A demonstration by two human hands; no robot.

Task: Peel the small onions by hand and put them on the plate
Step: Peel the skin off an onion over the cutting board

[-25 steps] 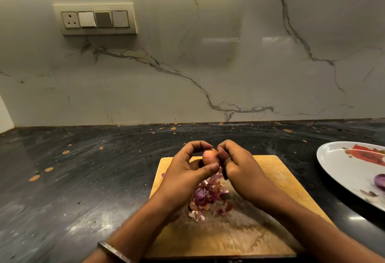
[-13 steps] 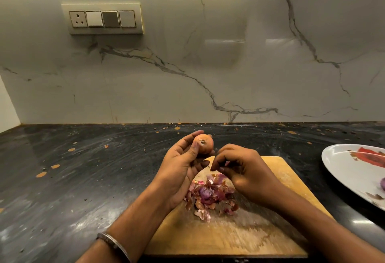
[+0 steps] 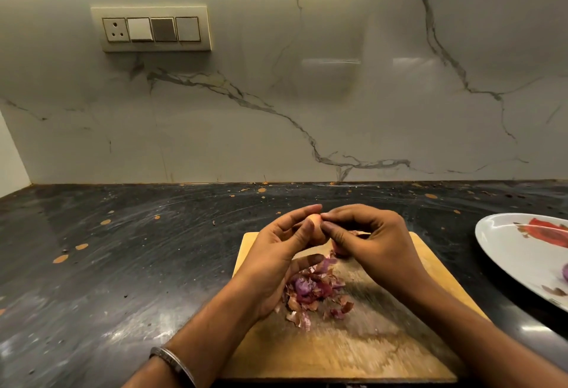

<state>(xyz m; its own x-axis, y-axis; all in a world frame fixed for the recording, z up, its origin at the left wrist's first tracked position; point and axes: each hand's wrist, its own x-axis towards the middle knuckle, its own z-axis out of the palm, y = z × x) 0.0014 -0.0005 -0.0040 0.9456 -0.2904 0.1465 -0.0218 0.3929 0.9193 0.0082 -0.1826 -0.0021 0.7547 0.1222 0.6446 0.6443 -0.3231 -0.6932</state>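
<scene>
Here the onion point(image 3: 314, 224) was gripped in the left hand point(image 3: 278, 244) while its skin was pinched by the right hand point(image 3: 373, 238); thin strips were best pulled off steadily.

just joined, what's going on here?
A person is peeling a small onion over a wooden cutting board. The left hand holds the onion while the right hand pinches at its top. A pile of peels lies on the board. The plate at right already holds a peeled onion at the frame edge.
</scene>
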